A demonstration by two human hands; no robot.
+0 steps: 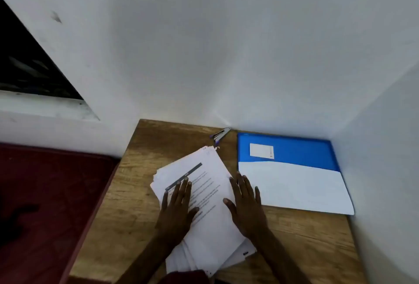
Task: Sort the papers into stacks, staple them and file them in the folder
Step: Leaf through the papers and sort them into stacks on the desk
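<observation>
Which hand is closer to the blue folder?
Right. The right hand lies flat at the left edge of the folder. The left hand rests on the papers, farther away to the left.

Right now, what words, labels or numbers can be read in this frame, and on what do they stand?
Nothing here is legible.
paper stack: dark header band and printed lines on the top sheet, too blurred.
blue folder: white label with a small mark, too small to read.
stapler: no text shows.

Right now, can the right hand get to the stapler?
Probably yes: the stapler lies uncovered just beyond the paper pile, and the right hand rests flat at its edge, holding nothing.
</observation>
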